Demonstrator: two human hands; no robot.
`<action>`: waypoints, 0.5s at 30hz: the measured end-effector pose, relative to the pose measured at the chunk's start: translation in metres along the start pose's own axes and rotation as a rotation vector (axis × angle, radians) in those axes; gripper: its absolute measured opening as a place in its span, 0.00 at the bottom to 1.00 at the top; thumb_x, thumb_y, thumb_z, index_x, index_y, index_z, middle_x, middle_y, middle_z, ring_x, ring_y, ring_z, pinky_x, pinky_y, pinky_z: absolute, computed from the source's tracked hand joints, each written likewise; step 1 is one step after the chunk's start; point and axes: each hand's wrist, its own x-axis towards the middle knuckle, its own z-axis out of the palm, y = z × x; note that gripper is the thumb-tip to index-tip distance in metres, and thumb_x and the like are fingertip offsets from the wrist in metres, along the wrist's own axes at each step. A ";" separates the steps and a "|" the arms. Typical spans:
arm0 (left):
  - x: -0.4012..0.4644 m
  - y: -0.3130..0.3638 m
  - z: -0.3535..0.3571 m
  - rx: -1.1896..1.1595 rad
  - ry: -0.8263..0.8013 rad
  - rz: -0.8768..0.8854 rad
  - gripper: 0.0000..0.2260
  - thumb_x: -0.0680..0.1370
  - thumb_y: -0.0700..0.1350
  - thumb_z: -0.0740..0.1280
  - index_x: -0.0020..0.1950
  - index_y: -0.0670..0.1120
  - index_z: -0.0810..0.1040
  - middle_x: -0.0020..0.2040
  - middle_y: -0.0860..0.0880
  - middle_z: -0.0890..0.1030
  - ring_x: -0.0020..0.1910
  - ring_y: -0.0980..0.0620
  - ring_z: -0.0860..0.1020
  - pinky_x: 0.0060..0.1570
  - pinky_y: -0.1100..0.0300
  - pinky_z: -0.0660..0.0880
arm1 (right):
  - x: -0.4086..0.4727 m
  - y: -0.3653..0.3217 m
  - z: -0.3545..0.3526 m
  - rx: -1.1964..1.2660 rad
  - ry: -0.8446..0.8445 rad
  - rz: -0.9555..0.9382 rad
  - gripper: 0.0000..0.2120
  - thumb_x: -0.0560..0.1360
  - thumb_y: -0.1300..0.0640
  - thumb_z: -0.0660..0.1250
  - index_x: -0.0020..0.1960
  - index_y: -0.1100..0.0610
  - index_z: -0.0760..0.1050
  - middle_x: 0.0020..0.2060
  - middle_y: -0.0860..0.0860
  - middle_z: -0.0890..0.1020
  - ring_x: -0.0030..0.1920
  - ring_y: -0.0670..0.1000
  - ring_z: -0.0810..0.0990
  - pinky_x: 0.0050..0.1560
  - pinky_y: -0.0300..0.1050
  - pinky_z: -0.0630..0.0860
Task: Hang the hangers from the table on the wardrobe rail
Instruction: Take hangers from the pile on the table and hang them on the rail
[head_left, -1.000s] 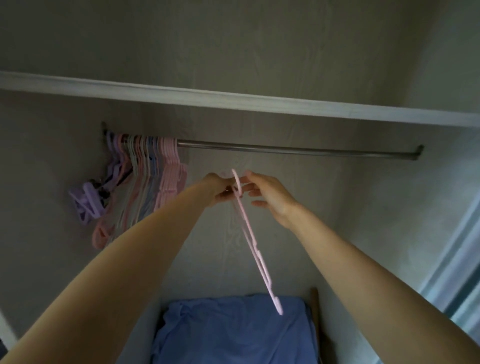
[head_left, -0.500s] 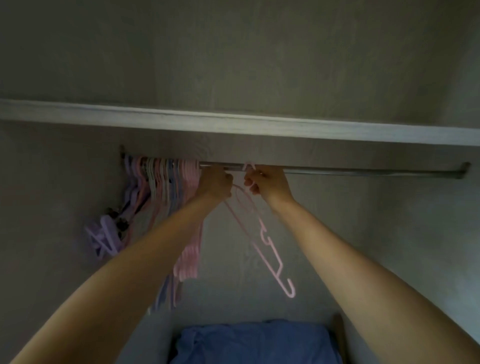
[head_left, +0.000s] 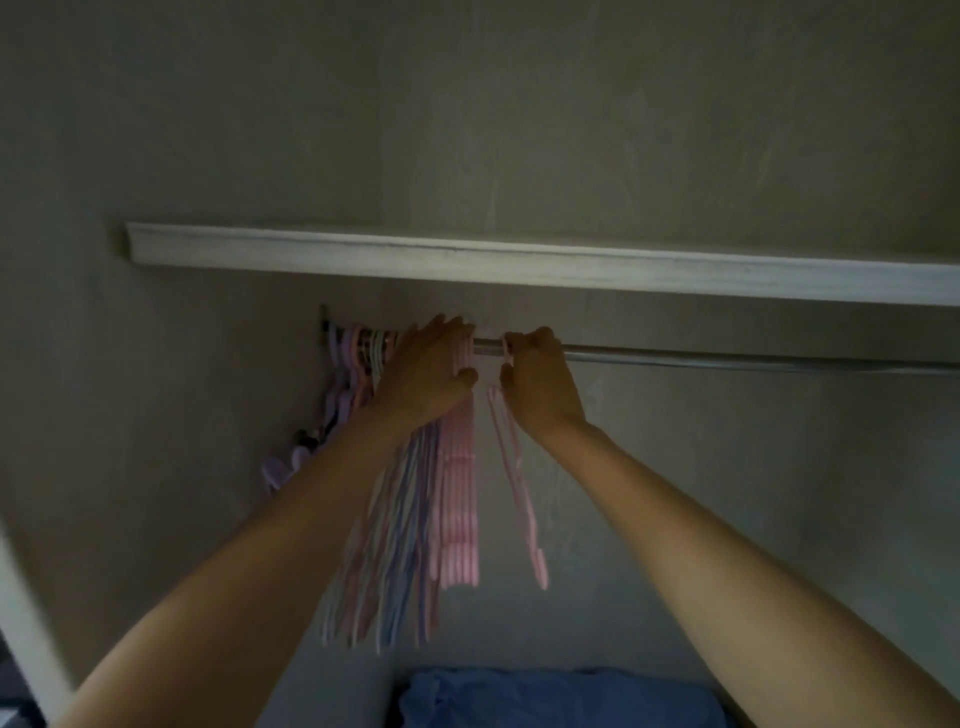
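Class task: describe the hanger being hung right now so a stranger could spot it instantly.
Find the metal rail under the white shelf. At its left end hangs a bunch of hangers. The pink hanger hangs alone just right of them, its hook pinched by the right hand.

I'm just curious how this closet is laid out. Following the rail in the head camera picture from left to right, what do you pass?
Purple hangers → bunch of pink and blue hangers with the left hand against it → single pink hanger → right hand holding its hook → bare metal rail.
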 end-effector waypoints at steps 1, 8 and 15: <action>-0.001 -0.001 -0.003 0.003 -0.030 0.008 0.28 0.79 0.45 0.61 0.77 0.47 0.55 0.78 0.48 0.56 0.77 0.50 0.52 0.75 0.57 0.44 | -0.004 -0.001 0.001 -0.067 0.019 -0.035 0.22 0.79 0.65 0.55 0.73 0.61 0.62 0.67 0.59 0.67 0.67 0.56 0.65 0.65 0.45 0.64; -0.021 -0.016 -0.011 0.216 0.171 -0.072 0.28 0.73 0.47 0.60 0.74 0.51 0.63 0.76 0.46 0.60 0.75 0.45 0.58 0.73 0.49 0.50 | -0.005 -0.010 -0.002 -0.248 -0.143 -0.134 0.32 0.79 0.54 0.59 0.78 0.53 0.47 0.76 0.51 0.55 0.76 0.49 0.51 0.73 0.49 0.45; -0.021 -0.029 -0.031 0.189 -0.040 -0.098 0.34 0.70 0.58 0.60 0.75 0.55 0.59 0.76 0.45 0.62 0.74 0.47 0.60 0.74 0.51 0.56 | 0.003 -0.034 0.001 -0.138 -0.286 -0.031 0.40 0.75 0.52 0.64 0.78 0.56 0.43 0.76 0.51 0.52 0.76 0.52 0.49 0.72 0.55 0.52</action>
